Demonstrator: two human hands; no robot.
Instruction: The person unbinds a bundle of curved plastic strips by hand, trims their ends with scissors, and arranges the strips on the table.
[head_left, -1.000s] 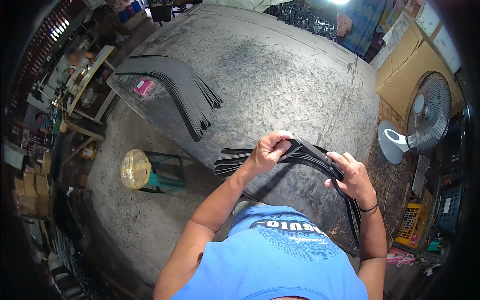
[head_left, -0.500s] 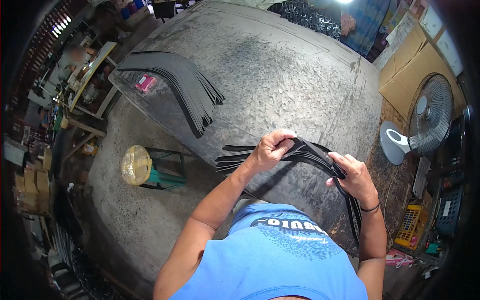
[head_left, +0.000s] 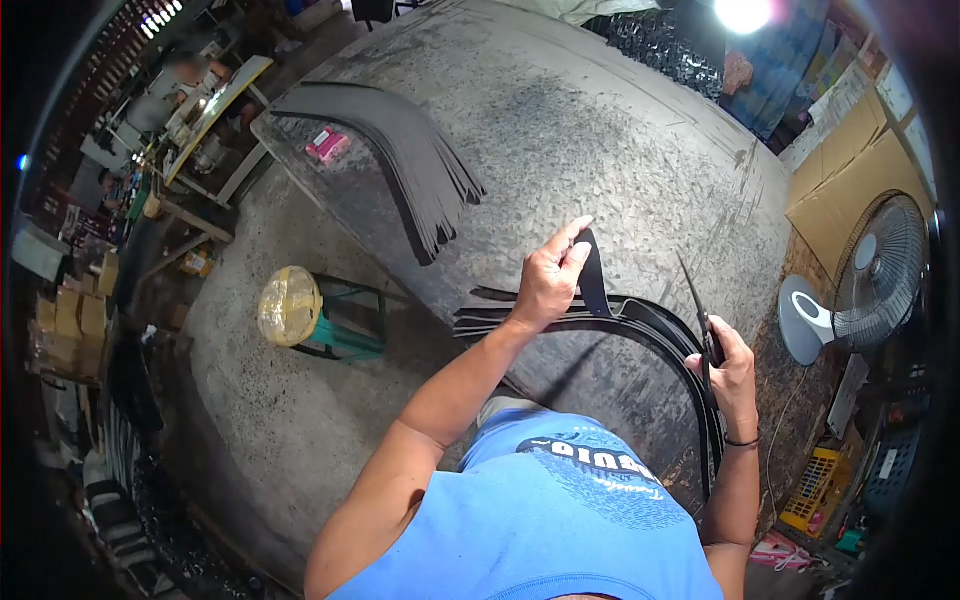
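My left hand [head_left: 548, 285] pinches the end of a black flexible strip [head_left: 594, 280], raised above the table. Its lower part meets a bundle of similar dark strips [head_left: 500, 318], which curves along the near table edge. My right hand [head_left: 734, 372], with a dark band at the wrist, is closed on a thin dark pointed piece [head_left: 692, 290]; whether this is a strip seen edge-on or a tool I cannot tell. Beneath that hand, the bundle's right end bends down over the table edge.
A fanned stack of grey strips [head_left: 385, 140] lies on the big worn table [head_left: 580, 130] beside a pink packet [head_left: 327, 145]. To the right stand a fan [head_left: 865, 280] and a cardboard box [head_left: 850, 180]. A stool [head_left: 330, 315] is at left; another person sits beyond.
My left hand has lifted a strip end up from the bundle. My right hand has moved slightly right and down, and the thin pointed piece now sticks up from it. The view has shifted.
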